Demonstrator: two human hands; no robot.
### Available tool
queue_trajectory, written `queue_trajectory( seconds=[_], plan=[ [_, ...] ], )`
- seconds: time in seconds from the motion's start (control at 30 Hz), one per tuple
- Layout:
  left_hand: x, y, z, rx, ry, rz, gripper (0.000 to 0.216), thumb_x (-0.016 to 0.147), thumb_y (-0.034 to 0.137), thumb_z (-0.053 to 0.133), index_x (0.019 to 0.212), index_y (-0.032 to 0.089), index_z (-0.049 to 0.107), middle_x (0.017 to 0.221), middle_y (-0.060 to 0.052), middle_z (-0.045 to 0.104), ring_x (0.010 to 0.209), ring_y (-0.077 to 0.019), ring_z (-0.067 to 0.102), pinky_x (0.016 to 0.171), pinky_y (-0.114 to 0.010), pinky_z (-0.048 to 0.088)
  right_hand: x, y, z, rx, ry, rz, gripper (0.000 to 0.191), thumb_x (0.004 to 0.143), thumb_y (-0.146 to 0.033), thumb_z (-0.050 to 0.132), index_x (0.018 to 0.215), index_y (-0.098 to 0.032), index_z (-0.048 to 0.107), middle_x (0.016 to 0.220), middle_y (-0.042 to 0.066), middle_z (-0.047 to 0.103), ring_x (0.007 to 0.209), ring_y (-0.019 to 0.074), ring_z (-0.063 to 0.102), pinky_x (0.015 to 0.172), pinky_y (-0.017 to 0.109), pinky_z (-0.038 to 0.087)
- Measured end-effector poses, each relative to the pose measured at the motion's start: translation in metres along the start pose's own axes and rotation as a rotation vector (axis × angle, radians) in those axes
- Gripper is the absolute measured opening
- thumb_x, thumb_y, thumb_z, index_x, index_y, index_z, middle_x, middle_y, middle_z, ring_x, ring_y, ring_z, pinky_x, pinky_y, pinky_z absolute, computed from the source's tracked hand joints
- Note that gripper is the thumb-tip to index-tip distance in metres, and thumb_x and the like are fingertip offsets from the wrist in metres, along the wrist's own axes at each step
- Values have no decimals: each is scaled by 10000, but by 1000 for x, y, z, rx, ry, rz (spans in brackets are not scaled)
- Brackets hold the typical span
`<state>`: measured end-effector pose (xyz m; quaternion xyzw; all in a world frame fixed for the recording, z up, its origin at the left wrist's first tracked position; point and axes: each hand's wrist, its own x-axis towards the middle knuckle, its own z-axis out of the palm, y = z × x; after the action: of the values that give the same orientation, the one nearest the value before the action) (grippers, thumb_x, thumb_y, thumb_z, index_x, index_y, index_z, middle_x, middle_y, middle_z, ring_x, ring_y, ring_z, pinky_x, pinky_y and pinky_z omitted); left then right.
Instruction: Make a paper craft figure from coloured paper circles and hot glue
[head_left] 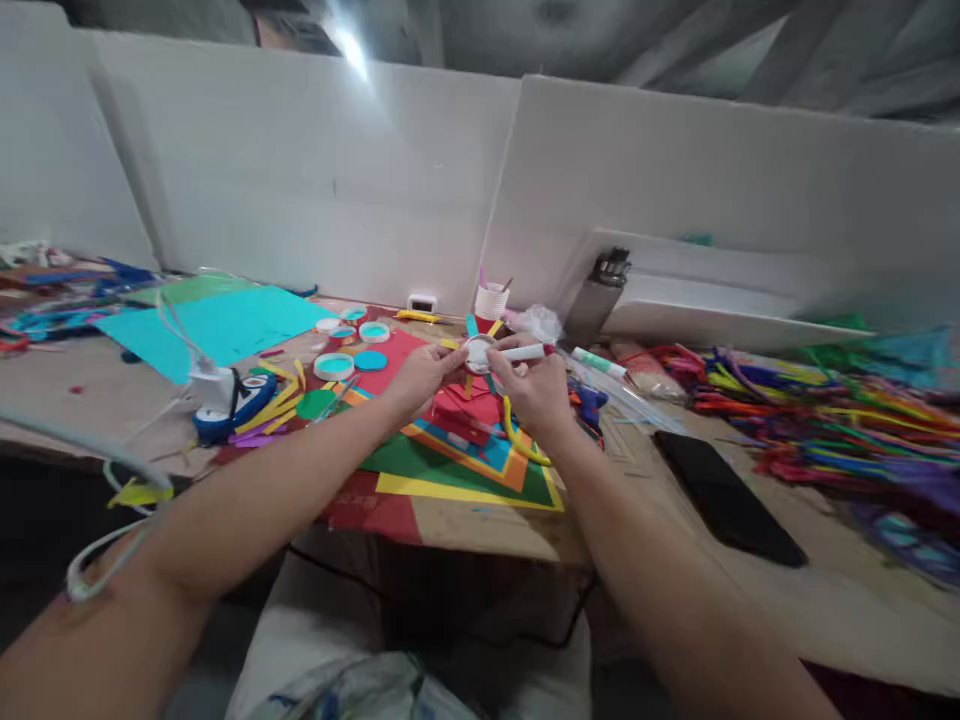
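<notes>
The person wears pale trousers (311, 620) and a patterned top (367, 690), forearms (300, 465) bare.

Beyond right hand (537, 388), frame centre: cup (491, 300), then white panels (322, 180) obstruct. Lower right: tabletop (847, 610) passable below black phone (727, 497).

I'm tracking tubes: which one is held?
The red-ended white tube, in the right hand; the green-and-white tube lies unheld to its right.
</notes>
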<state>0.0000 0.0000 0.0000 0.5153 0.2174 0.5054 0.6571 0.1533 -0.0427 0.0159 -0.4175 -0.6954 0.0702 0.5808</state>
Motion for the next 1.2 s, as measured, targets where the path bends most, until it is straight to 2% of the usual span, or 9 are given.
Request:
queue_trajectory(
  seconds=[0.2,0.43,0.7,0.93,1.1,1.2],
  plan=[
    [-1,2,-1,14,20,6,412,593,434,822,734,79,668,677,-35,644,604,-82,548,642,-237,436,-1,-1,0,-34,20,-3,150,820,-317,594,760,-189,643,706,9,666,650,153,584,652,287,427],
    [0,4,-1,9,26,11,369,638,404,803,756,77,677,718,-56,654,664,-105,574,704,-262,448,-1,-4,-2,-71,33,0,158,819,-314,583,728,-190,618,670,6,643,623,148,555,649,291,422],
    [0,3,-1,-5,42,4,402,608,423,818,753,74,682,704,-59,664,665,-110,594,710,-259,463,-2,0,-1,-87,37,-6,158,828,-319,572,739,-196,617,669,4,634,629,151,553,642,288,423],
    [-2,5,1,-6,63,0,405,576,413,836,743,77,686,688,-54,667,640,-98,583,652,-230,456,-2,-2,-2,-101,41,-13,151,820,-304,576,729,-191,617,668,6,634,622,150,552,639,293,418],
    [-2,5,1,-7,60,5,400,593,420,827,750,80,687,694,-52,663,662,-102,592,674,-235,462,-1,-4,-2,27,52,49,160,813,-319,600,726,-185,620,649,-4,620,608,140,550,617,281,421],
    [-1,4,-1,-19,59,8,394,612,407,820,781,77,686,719,-47,662,639,-83,571,665,-232,457,2,-5,-3,214,151,100,152,802,-319,624,729,-186,614,632,-16,602,608,136,556,607,271,431]
  ],
)
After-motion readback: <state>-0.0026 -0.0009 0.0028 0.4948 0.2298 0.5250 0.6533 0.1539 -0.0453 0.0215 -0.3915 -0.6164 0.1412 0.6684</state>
